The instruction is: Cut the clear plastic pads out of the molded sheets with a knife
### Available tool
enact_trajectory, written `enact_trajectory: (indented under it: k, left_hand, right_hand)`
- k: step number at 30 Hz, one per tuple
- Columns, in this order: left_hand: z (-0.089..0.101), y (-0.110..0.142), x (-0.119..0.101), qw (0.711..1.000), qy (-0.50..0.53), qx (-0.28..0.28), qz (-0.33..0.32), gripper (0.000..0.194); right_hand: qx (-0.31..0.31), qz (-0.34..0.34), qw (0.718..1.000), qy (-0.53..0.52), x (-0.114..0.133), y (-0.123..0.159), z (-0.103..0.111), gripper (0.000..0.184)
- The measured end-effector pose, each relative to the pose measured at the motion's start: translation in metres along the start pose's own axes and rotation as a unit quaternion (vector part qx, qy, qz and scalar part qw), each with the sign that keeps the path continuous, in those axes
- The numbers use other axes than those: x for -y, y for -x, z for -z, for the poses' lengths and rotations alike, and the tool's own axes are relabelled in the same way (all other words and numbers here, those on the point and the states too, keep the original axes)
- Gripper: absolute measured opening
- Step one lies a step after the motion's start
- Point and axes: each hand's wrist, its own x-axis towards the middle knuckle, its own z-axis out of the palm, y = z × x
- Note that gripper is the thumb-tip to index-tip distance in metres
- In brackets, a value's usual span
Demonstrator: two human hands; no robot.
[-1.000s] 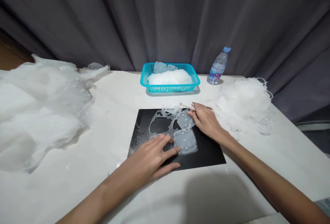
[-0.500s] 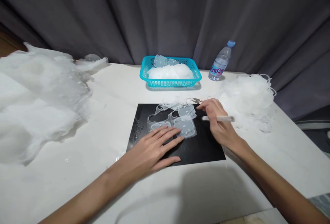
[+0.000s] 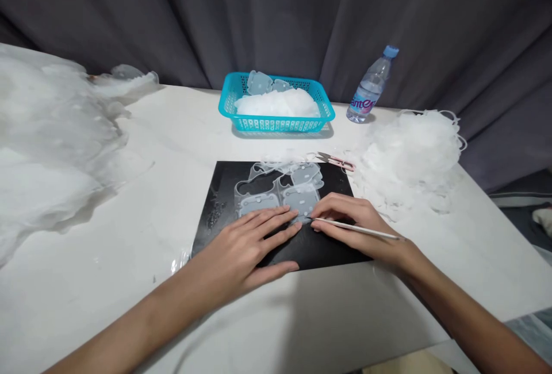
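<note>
My left hand (image 3: 254,242) lies flat with its fingers stretched out, the fingertips on the lower edge of a translucent plastic sheet (image 3: 259,204) with molded rounded pieces. In a pinch, my right hand (image 3: 353,224) holds a thin white pen-like tool (image 3: 366,230). Its dark tip meets the lower right of the sheet, close to my left fingertips; whether it is a blade or a brush I cannot tell. Beneath the sheet is a black mat (image 3: 215,213). Small thread snips (image 3: 336,161) with pinkish handles rest by the mat's top right edge.
Behind the mat stands a turquoise basket (image 3: 280,124) holding white and translucent pieces. A water bottle (image 3: 366,89) is to its right. A heap of white scraps (image 3: 414,155) lies at right, and a large pile of translucent sheets (image 3: 52,132) at left. A dark curtain (image 3: 276,18) hangs behind.
My right hand has left the snips at the mat's top right and come down and left, bringing the white tool's tip to the sheet. My left hand stays flat on the sheet.
</note>
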Motion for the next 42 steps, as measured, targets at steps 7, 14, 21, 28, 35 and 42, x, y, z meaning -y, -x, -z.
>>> enact_trajectory:
  k: [7,14,21,28,35,42]
  left_hand:
    - [-0.003,0.0,-0.003,0.999,0.029,0.0,0.028,0.046]
    - [-0.002,0.0,-0.005,0.998,0.046,-0.012,0.041,0.045]
    - [-0.005,0.0,0.0,0.997,0.068,-0.022,0.033,0.05]
    - [-0.003,-0.004,-0.006,0.998,0.039,-0.037,0.031,0.046]
    - [-0.004,-0.007,-0.009,0.999,0.013,-0.022,0.042,0.047]
    - [0.001,-0.011,-0.013,0.997,0.048,-0.007,0.064,0.046]
  right_hand:
    - [0.0,0.065,0.996,0.064,0.003,0.005,-0.008,0.008]
    - [-0.021,0.109,0.986,0.121,0.003,0.005,-0.014,0.008]
    - [-0.026,0.125,0.979,0.16,0.002,0.005,-0.017,0.007]
    - [-0.036,0.142,0.967,0.206,0.002,0.003,-0.02,0.008]
    - [-0.058,0.167,0.944,0.277,0.008,0.002,-0.026,0.009]
    - [-0.023,0.142,0.954,0.264,0.006,0.009,-0.009,0.013]
